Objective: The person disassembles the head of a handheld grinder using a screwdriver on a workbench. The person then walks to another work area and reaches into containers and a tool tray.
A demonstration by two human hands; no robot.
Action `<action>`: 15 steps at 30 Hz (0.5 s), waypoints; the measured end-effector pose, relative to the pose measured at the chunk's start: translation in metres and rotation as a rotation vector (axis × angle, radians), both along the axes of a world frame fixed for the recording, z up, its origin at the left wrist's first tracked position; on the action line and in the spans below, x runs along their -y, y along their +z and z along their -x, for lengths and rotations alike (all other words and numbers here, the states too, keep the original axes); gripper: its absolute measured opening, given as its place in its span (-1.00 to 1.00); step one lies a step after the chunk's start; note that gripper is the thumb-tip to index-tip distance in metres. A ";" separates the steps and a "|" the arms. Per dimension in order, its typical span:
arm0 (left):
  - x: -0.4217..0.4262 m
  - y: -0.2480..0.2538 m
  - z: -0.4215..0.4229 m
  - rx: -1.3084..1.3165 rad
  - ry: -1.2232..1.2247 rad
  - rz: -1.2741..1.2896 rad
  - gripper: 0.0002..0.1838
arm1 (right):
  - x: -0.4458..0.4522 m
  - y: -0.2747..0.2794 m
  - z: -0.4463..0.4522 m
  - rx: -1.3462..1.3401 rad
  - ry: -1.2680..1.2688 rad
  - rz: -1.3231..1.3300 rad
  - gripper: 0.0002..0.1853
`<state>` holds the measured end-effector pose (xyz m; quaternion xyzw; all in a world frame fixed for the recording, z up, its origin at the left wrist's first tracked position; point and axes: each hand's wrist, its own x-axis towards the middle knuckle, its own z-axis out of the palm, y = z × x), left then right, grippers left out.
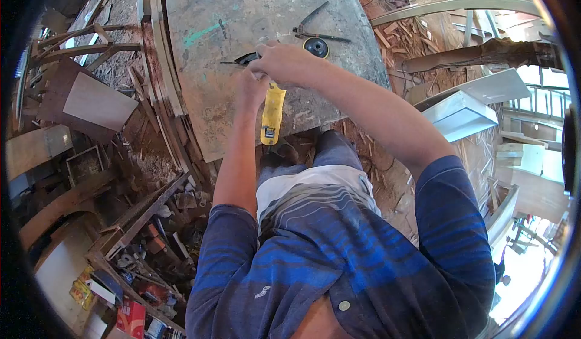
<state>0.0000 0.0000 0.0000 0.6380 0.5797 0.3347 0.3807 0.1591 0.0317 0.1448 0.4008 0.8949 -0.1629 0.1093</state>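
Note:
My left hand (pixel 250 85) is closed at the upper end of a yellow power tool (pixel 272 116), which looks like an angle grinder. Its body points down toward me past the table's near edge. My right hand (pixel 283 64) is closed against the left one, its fingers pinched on something too small to make out. A dark curved piece (pixel 246 58) sticks out to the left of my fingers. Right of my hands, a round black disc (pixel 316 47) lies on the worn table (pixel 206 97). Long-handled pincers (pixel 327 36) rest open beside the disc.
Long wooden boards (pixel 162 55) run along the table's left side. A curved wooden piece (pixel 454 4) and a white box-like panel (pixel 463 116) are on the right. At lower left, a shelf of tools holds a red box (pixel 131 318). Wood scraps cover the floor.

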 end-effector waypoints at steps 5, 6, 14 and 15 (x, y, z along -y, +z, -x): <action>-0.005 0.001 -0.035 0.047 0.043 -0.011 -0.52 | -0.006 0.044 -0.005 0.150 -0.282 0.194 -0.75; -0.001 -0.001 -0.033 0.013 0.053 -0.031 -0.53 | -0.007 0.031 -0.005 0.123 -0.253 0.182 -0.75; 0.000 0.000 -0.005 -0.009 0.031 -0.104 -0.58 | 0.006 0.000 -0.003 -0.200 -0.070 -0.138 -0.73; -0.001 0.004 -0.007 0.007 0.042 -0.122 -0.60 | 0.004 0.011 0.000 -0.146 -0.145 -0.060 -0.73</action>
